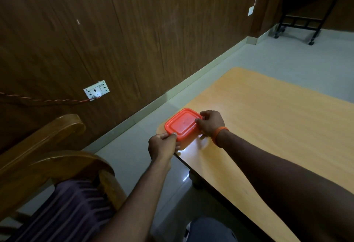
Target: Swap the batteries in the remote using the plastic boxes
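A plastic box with a red lid (182, 123) rests at the near left corner of the orange wooden table (268, 119). My left hand (162, 146) pinches the lid's near left corner, thumb on top. My right hand (210, 123), with an orange band at the wrist, grips the box's right side, fingers curled over the lid's edge. The box's clear body is mostly hidden under the lid and hands. No remote and no batteries are in view.
A wooden chair (57, 157) with a striped cushion stands to the left, close to my left arm. A wood-panelled wall with a socket plate (96, 90) and a cord runs behind. A black wheeled stand (298, 21) stands far right.
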